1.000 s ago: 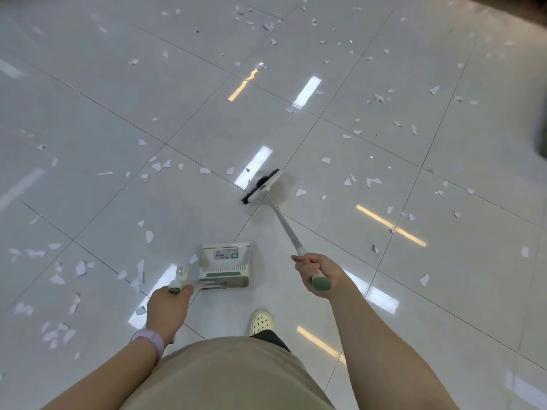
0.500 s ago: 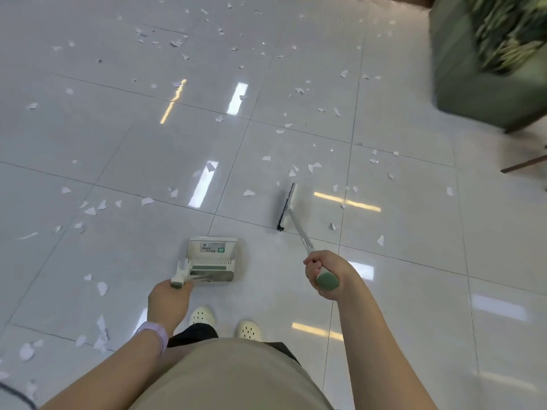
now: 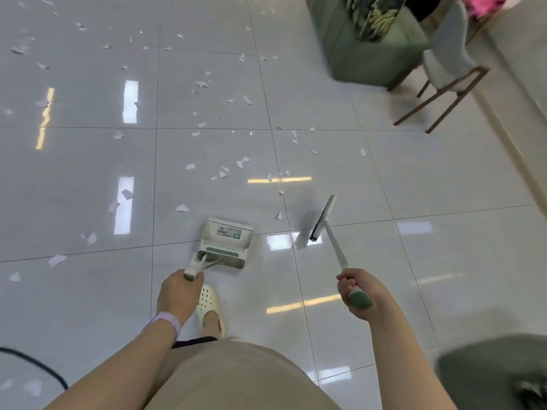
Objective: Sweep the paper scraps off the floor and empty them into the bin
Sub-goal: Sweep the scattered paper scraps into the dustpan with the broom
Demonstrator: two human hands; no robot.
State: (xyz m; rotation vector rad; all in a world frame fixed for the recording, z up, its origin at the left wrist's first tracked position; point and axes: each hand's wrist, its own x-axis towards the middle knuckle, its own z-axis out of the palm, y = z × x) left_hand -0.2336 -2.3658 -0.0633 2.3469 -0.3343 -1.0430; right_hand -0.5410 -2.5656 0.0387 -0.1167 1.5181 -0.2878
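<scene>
Paper scraps (image 3: 242, 163), dozens of them, lie scattered across the far and left floor (image 3: 444, 187). Left hand (image 3: 177, 294) grips one dustpan (image 3: 226, 242) by its handle; right hand (image 3: 359, 291) is wrapped round one broom (image 3: 331, 229). Glossy grey tiles; a green seat (image 3: 370, 51) and one chair (image 3: 450, 60) stand far right.

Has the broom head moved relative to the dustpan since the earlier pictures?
Yes. The broom head now lies to the right of the dustpan, roughly level with it; one second ago it was beyond the dustpan, farther from the person.
</scene>
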